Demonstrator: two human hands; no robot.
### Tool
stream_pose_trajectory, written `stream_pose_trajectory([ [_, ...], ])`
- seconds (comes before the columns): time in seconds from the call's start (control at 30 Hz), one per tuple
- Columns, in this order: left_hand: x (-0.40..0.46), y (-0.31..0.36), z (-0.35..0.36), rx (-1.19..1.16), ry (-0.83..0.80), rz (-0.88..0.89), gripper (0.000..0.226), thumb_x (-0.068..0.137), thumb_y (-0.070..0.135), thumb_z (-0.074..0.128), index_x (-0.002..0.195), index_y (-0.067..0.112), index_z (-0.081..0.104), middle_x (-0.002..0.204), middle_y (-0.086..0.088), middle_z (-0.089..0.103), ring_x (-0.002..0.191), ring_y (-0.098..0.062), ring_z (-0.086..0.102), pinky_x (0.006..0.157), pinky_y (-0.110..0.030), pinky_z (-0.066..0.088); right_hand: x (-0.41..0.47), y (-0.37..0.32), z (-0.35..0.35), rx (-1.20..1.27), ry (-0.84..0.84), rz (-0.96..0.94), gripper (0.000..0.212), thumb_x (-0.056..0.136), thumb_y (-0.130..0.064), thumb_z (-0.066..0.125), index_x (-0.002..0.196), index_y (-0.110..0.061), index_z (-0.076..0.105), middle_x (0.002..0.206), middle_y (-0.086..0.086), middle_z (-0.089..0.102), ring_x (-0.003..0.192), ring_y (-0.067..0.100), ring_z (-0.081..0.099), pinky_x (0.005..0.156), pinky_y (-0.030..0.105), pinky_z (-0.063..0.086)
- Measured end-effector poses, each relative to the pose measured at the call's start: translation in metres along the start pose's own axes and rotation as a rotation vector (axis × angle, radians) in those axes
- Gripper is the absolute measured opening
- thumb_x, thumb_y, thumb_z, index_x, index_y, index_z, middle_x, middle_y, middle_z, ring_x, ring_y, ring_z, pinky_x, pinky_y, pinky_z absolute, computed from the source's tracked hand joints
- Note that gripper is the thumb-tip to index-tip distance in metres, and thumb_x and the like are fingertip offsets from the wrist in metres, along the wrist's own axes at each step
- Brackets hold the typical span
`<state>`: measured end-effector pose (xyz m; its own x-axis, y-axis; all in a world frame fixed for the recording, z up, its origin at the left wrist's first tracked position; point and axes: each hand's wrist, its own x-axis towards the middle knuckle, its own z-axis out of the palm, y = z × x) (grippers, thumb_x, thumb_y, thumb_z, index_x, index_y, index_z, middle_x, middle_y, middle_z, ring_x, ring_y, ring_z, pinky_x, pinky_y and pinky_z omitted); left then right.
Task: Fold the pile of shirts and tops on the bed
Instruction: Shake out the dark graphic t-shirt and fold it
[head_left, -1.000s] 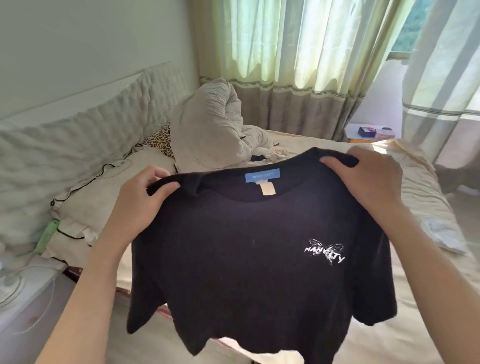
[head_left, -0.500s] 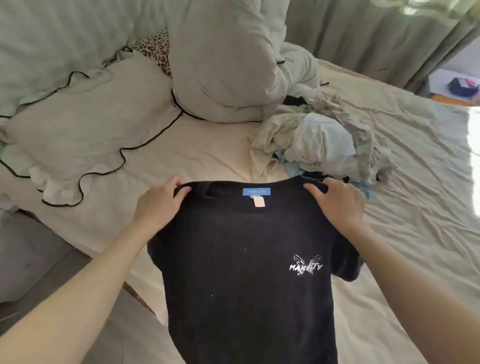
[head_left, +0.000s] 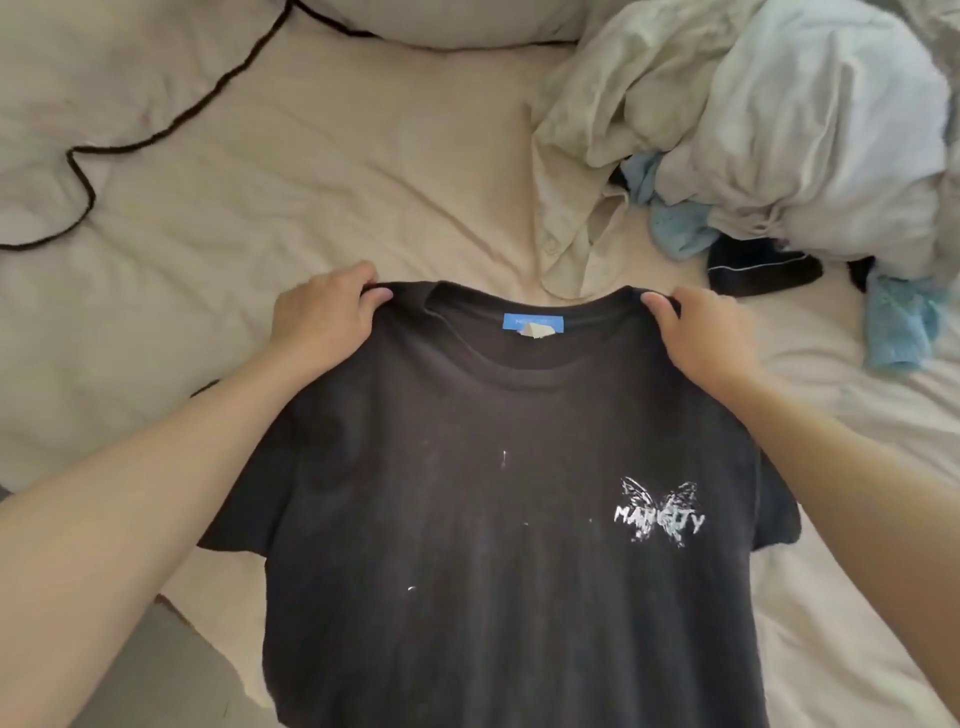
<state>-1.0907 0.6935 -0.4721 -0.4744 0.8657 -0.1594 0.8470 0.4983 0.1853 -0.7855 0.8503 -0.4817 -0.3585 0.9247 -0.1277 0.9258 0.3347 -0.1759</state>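
Bed (head_left: 363, 171) cream | one black tee (head_left: 493, 493), butterfly print | pile (head_left: 779, 130) at 1 o'clock | left hand (head_left: 322, 317), right hand (head_left: 706, 338) pinch shoulders

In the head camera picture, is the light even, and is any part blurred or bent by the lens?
Head view: soft, even daylight with no hard shadows or glare on the bed sheet; the black T-shirt is dark yet its white print stays readable; both forearms look stretched toward the bottom corners, a wide-angle effect; the left hand and right hand are fairly sharp; the clothes pile looks slightly soft.
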Motion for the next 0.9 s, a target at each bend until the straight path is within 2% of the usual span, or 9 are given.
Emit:
stream_pose_trajectory([
  [0.13,0.018,-0.007,0.025,-0.095,-0.12,-0.046,0.018,0.094,0.029,0.048,0.101,0.018,0.06,0.11,-0.007,0.061,0.103,-0.032,0.054,0.082,-0.038,0.041,0.01,0.007,0.034,0.079,-0.158,0.098,0.04,0.098,-0.041,0.04,0.092,-0.008,0.06,0.098,0.016,0.063,0.095,0.037,0.055,0.086,0.045,0.04],
  [0.27,0.024,-0.005,0.034,-0.213,-0.2,0.202,0.04,0.085,0.023,0.061,0.124,0.029,0.055,0.122,-0.005,0.051,0.115,-0.027,0.045,0.098,-0.043,0.035,-0.01,-0.004,0.043,0.14,0.158,0.078,0.027,0.096,-0.02,0.044,0.116,-0.009,0.058,0.122,0.013,0.055,0.113,0.032,0.049,0.097,0.045,0.033],
  [0.37,0.032,0.005,0.04,-0.301,-0.202,0.271,0.032,0.084,0.029,0.066,0.115,0.023,0.063,0.11,-0.003,0.056,0.107,-0.025,0.05,0.098,-0.042,0.038,-0.046,-0.02,0.05,0.161,0.306,-0.147,0.033,0.095,-0.018,0.045,0.123,-0.006,0.056,0.13,0.015,0.054,0.124,0.031,0.046,0.108,0.048,0.029],
  [0.47,0.047,0.015,0.052,-0.393,-0.093,0.13,0.018,0.086,0.027,0.065,0.096,0.012,0.066,0.094,-0.003,0.06,0.093,-0.023,0.053,0.085,-0.037,0.043,-0.07,-0.023,0.072,0.042,0.133,-0.223,0.048,0.097,-0.031,0.036,0.138,-0.009,0.046,0.145,0.014,0.043,0.137,0.03,0.035,0.115,0.049,0.018],
  [0.53,0.051,0.018,0.06,-0.359,-0.076,0.045,0.019,0.086,0.029,0.065,0.093,0.012,0.063,0.087,0.0,0.057,0.087,-0.018,0.05,0.076,-0.031,0.038,-0.07,-0.016,0.085,-0.023,-0.001,-0.175,0.057,0.096,-0.041,0.027,0.144,-0.01,0.037,0.15,0.014,0.034,0.14,0.03,0.029,0.116,0.05,0.016],
  [0.63,0.047,0.023,0.061,-0.315,-0.043,0.047,0.021,0.086,0.034,0.065,0.093,0.014,0.061,0.085,0.002,0.057,0.086,-0.019,0.053,0.076,-0.033,0.04,-0.065,-0.01,0.093,-0.073,-0.098,-0.129,0.064,0.094,-0.047,0.018,0.147,-0.013,0.03,0.154,0.012,0.026,0.143,0.029,0.023,0.116,0.048,0.012],
  [0.77,0.018,0.009,0.039,-0.192,-0.043,0.14,0.038,0.091,0.041,0.055,0.117,0.013,0.056,0.115,-0.006,0.059,0.105,-0.026,0.054,0.088,-0.04,0.043,-0.074,-0.026,0.082,-0.06,-0.133,-0.069,0.067,0.093,-0.05,0.014,0.15,-0.016,0.022,0.157,0.011,0.018,0.145,0.029,0.015,0.116,0.052,0.008],
  [0.83,-0.004,-0.012,0.024,-0.17,-0.088,0.111,0.047,0.091,0.043,0.053,0.129,0.016,0.047,0.126,-0.006,0.053,0.112,-0.024,0.052,0.092,-0.041,0.043,-0.087,-0.047,0.075,-0.035,-0.118,-0.064,0.066,0.093,-0.049,0.018,0.15,-0.016,0.023,0.156,0.012,0.021,0.144,0.03,0.017,0.114,0.056,0.011],
  [0.9,-0.027,-0.039,0.006,-0.294,-0.121,0.027,0.053,0.089,0.041,0.056,0.135,0.019,0.041,0.129,-0.004,0.048,0.11,-0.019,0.052,0.093,-0.037,0.044,-0.104,-0.08,0.07,0.01,-0.108,-0.113,0.063,0.094,-0.047,0.023,0.148,-0.014,0.028,0.154,0.013,0.027,0.143,0.031,0.023,0.112,0.057,0.016],
])
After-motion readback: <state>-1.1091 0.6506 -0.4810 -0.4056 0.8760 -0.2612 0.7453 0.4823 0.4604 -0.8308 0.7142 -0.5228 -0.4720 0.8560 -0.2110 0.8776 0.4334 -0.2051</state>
